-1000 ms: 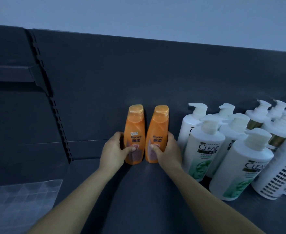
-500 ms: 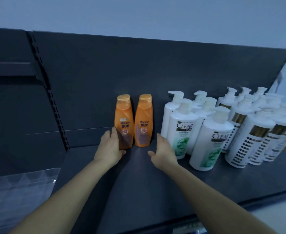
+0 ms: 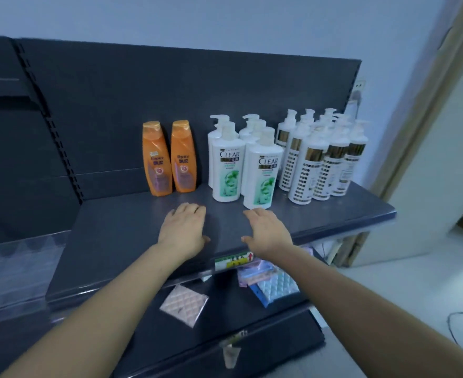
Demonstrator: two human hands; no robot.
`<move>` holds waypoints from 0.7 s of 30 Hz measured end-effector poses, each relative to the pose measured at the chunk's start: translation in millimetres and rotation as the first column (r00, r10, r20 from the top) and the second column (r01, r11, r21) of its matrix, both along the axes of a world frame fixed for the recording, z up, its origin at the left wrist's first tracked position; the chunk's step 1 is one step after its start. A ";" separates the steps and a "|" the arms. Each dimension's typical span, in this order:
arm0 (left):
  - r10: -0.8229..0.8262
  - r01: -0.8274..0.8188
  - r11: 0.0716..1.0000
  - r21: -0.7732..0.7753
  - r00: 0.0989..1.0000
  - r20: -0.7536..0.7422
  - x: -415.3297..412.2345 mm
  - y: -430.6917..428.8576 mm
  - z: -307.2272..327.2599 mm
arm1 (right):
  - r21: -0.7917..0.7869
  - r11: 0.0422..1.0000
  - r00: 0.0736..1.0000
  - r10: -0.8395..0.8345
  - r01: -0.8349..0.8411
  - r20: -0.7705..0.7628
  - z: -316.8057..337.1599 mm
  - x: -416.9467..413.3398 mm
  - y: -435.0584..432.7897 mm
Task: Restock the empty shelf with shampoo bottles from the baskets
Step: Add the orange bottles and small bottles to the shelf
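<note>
Two orange shampoo bottles [image 3: 169,158] stand upright side by side at the back of the dark grey shelf [image 3: 121,227]. To their right stand several white CLEAR pump bottles [image 3: 241,162], then several white and gold pump bottles [image 3: 317,159]. My left hand [image 3: 184,227] hovers over the shelf's front part, fingers apart, holding nothing. My right hand [image 3: 267,230] is beside it, also open and empty. Both hands are well in front of the orange bottles and touch no bottle. No basket is in view.
The shelf's back panel [image 3: 170,99] rises behind the bottles. A lower shelf [image 3: 224,304] holds quilted packets [image 3: 184,305] and a blue-edged packet [image 3: 275,289]. A price tag [image 3: 234,261] sits on the shelf's front edge. A wall and door frame [image 3: 426,110] stand at the right.
Both hands have let go of the two orange bottles and drawn back toward the shelf's front edge. The view has pulled back and down, showing the lower shelf and floor.
</note>
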State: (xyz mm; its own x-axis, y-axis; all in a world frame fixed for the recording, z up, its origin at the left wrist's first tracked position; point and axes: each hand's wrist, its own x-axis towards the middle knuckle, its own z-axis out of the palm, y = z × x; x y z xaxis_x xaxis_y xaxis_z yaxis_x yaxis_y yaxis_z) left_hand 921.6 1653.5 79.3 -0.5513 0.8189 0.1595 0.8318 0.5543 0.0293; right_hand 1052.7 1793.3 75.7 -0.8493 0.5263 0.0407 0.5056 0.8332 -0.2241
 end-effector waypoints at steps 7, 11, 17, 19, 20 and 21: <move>-0.166 0.164 0.985 -0.057 0.985 -0.034 78.8 13.2 -7.1 | 0.042 0.983 0.982 -0.183 0.181 0.051 -14.7 101.2 -1.5; -0.288 0.287 0.957 -0.039 0.957 -0.037 116.9 23.9 -11.8 | 0.035 0.952 0.950 -0.307 0.305 0.065 -20.2 152.7 -9.1; -0.488 0.486 0.873 -0.044 0.872 -0.046 172.8 27.8 -33.3 | 0.007 0.863 0.857 -0.502 0.505 0.117 -32.4 230.2 -42.9; -0.548 0.546 0.836 -0.060 0.836 -0.025 194.1 27.1 -41.4 | -0.008 0.821 0.815 -0.565 0.570 0.132 -40.3 257.7 -55.9; -0.574 0.572 0.818 -0.068 0.819 -0.015 205.0 26.8 -46.0 | -0.013 0.800 0.794 -0.592 0.599 0.141 -44.2 271.8 -62.6; -0.595 0.594 0.801 -0.077 0.803 0.000 216.5 26.7 -50.3 | -0.014 0.778 0.770 -0.619 0.628 0.154 -47.6 286.4 -69.6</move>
State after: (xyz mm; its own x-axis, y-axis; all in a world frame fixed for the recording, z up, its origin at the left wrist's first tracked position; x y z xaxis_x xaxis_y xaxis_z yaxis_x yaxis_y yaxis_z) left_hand 1138.1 1680.3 29.1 0.0504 0.9941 0.0959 0.9987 -0.0493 -0.0131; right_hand 1339.1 1723.7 28.1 -0.3280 0.9396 -0.0977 0.9376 0.3112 -0.1552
